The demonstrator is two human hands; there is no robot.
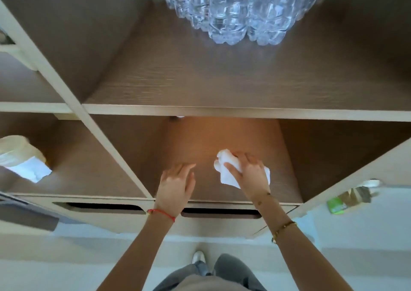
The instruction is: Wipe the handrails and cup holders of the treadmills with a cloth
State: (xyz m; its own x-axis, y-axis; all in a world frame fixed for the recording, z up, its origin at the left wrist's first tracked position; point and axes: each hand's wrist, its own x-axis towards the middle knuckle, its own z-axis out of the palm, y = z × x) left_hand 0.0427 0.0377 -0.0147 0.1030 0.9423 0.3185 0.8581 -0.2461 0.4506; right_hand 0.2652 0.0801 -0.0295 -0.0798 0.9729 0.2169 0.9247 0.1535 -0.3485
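Shelving fills the single head view: a brown cubby unit with pale edges, and both hands reach into its lower middle compartment [222, 139]. The right hand [249, 171] grips a crumpled white cloth [224, 170], fingers curled over the wad and thumb along its near side, holding it on the compartment floor. The left hand [175, 183] lies just beside it, apart from the cloth, fingers straight and close together, flat on the same surface and holding nothing. The cloth is bunched rather than folded; its longer run slants from the far left, where a loose tuft sticks out past the fingertips, toward the near right, where a corner shows behind the wrist. No treadmill, handrail or cup holder is visible, so the wiping proper looks not yet begun. Risk from here, as I judge it: a loose wad can shed its trailing corner or slip out of the curled fingers when lifted, and a hasty upward pull might catch the shelf edge under the water bottles [235, 12] above. A paper roll [20, 155] sits in the left cubby.
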